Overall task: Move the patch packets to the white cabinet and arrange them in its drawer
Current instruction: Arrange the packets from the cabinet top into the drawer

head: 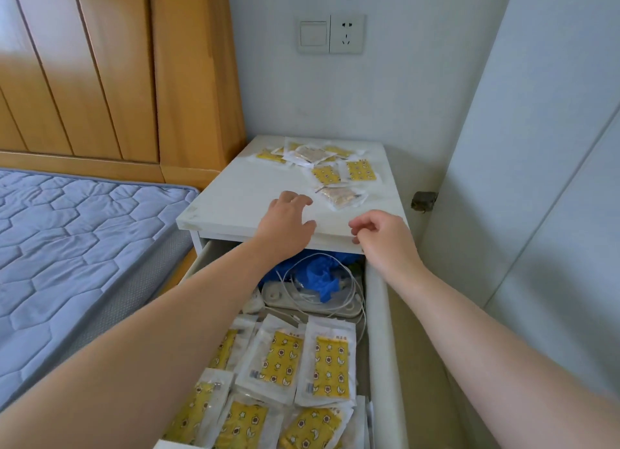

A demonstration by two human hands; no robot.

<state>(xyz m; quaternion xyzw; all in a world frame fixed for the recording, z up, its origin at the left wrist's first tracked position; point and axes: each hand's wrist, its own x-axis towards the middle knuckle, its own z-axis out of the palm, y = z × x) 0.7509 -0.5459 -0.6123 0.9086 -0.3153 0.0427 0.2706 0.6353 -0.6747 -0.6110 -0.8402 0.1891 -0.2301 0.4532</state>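
Here, seen from above, a person's 2 bare arms reach forward over a white cabinet (235,193) that stands in a corner beside a bed. The left hand (285,220) lies palm down over the front of the cabinet top, its fingers (300,198) relaxed and slightly spread, holding nothing; the fingertips are near a pale patch packet (340,197) but apart from it. The right hand (379,234) is at the front right edge of the cabinet top, its fingers (360,225) loosely curled inward, also holding nothing. More patch packets (359,170), clear wrappers with yellow patterned patches inside, lie scattered across the back half of the cabinet top, some overlapping. Below the hands the cabinet's drawer (379,314) is pulled out toward the viewer. Its near part holds many yellow packets (330,361) in overlapping rows, some lying flat and some tilted. At the back of the drawer, partly under the cabinet top, are crumpled blue material (318,277), a looped white cable (345,281) and a white power strip (285,292). To the left is a blue-grey quilted mattress (84,230) against a wooden headboard (100,79). On the wall above the cabinet are a white switch and socket plate (330,34).
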